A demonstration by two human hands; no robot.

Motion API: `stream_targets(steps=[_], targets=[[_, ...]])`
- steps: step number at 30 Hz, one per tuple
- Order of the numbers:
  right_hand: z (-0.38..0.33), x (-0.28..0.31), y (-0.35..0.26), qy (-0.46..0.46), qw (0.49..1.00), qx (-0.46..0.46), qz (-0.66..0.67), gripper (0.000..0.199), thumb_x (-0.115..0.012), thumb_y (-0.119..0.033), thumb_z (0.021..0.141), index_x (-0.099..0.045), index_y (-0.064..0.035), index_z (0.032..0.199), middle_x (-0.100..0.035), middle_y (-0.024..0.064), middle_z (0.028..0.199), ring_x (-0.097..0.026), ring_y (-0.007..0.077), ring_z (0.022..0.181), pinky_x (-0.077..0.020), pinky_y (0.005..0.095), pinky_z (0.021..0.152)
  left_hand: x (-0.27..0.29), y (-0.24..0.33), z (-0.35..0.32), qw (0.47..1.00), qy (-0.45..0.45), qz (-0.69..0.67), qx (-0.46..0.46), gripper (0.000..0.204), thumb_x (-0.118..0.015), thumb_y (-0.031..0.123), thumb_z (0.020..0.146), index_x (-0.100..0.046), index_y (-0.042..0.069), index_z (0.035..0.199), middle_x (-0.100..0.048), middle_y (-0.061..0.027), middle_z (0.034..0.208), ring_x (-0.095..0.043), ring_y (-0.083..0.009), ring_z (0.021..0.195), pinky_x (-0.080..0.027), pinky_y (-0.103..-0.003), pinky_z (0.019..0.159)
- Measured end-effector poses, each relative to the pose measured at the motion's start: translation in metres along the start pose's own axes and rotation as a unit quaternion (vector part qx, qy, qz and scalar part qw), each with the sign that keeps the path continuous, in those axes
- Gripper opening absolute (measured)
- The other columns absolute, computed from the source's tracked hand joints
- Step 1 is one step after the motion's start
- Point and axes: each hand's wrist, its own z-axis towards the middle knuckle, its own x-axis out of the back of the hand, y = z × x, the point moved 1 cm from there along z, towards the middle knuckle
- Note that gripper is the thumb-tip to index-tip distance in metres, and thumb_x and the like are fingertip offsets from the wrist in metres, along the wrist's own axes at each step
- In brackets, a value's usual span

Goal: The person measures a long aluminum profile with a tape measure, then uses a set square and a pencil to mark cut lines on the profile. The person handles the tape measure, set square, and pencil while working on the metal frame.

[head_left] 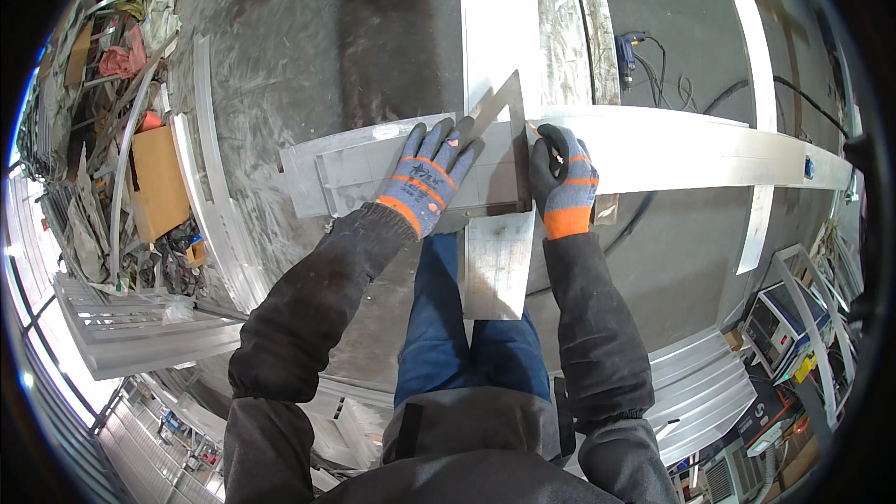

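My left hand (431,177), in a grey glove with orange bands, lies with fingers stretched out on flat metal pieces (350,168) in front of me. By its fingertips is a triangular metal set square (510,121), its pointed corner reaching over a long pale metal profile (500,28). My right hand (566,177), gloved alike, is closed in a pinch beside the square's upright edge. Whatever is between its fingers is too small to make out. The profile's near end (497,271) extends toward my legs, and a wide metal bar (691,149) runs off to the right.
A blue power tool (630,58) with a black cord lies on the floor beyond the bar. Scrap and a cardboard piece (159,182) are heaped at left, near long metal strips (217,215). Corrugated metal sheets (695,387) and equipment (784,327) stand at lower right.
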Motion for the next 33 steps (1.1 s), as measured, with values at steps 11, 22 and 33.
stream_targets(steps=[11,22,33], targets=[[-0.03,0.03,-0.006,-0.073,0.992,0.059,-0.086,0.018,-0.068,0.002,0.086,-0.071,-0.002,0.104,-0.071,0.0173,0.093,-0.07,0.0328,0.087,-0.0536,0.0379,0.077,0.002,0.0,-0.001,1.0,0.008,-0.016,-0.001,0.083,-0.062,0.011,0.086,-0.028,0.009,0.163,-0.034,-0.023,0.161,-0.028,-0.0419,0.152,-0.015,-0.061,0.125],[-0.158,0.065,0.004,-0.127,0.89,-0.391,0.198,0.017,-0.067,-0.015,0.099,-0.071,0.0011,0.095,-0.071,0.0038,0.084,-0.062,0.0087,0.076,-0.0504,0.0268,0.069,-0.009,-0.001,-0.001,0.996,0.056,-0.065,-0.02,0.08,-0.061,0.012,0.086,-0.032,0.007,0.16,-0.035,-0.0229,0.16,-0.028,-0.0424,0.151,-0.02,-0.063,0.123],[-0.123,-0.023,0.067,-0.037,0.854,-0.397,0.334,0.035,-0.054,-0.034,0.107,-0.058,-0.0054,0.087,-0.062,0.0086,0.064,-0.051,0.0156,0.042,-0.0403,0.0331,0.039,0.004,0.001,0.001,0.998,0.047,-0.042,0.011,0.063,-0.043,0.021,0.1,-0.032,0.012,0.162,-0.031,-0.0178,0.167,-0.028,-0.0373,0.155,-0.02,-0.059,0.125]])
